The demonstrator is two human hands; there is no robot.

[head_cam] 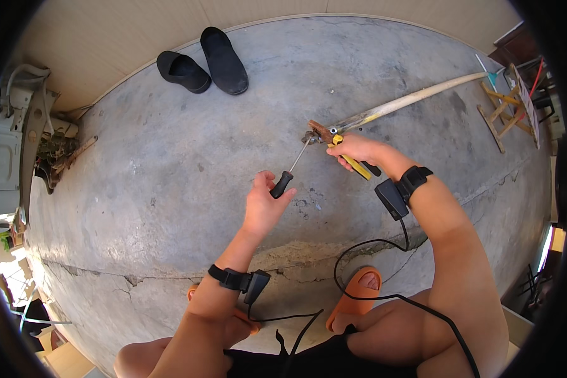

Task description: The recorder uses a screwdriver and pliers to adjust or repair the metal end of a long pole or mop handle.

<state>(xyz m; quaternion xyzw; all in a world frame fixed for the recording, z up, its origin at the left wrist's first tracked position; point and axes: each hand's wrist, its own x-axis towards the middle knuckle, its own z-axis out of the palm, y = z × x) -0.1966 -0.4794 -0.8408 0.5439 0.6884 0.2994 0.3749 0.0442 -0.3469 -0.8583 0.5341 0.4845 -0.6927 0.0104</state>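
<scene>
My left hand [266,203] has the black handle of a screwdriver [282,184] between its thumb and fingers. The screwdriver's metal shaft slants up and right, its tip at a rusty metal fitting [317,130]. That fitting is at the near end of a long wooden pole [401,103], dark and worn there, lying on the concrete floor. My right hand [356,149] grips pliers with yellow and black handles [357,167]. The pliers' jaws are up against the fitting beside a shiny nut or bolt [333,131]; the hand and fitting partly hide them, so their exact hold cannot be told.
Black slip-on shoes [223,60] stand by the wall [264,9]. A small wooden folding stool [508,111] is at the right, near the pole's far end. Black cables [397,296] run from devices strapped to both forearms. A cracked floor edge [283,271] crosses before my orange slippers [354,297].
</scene>
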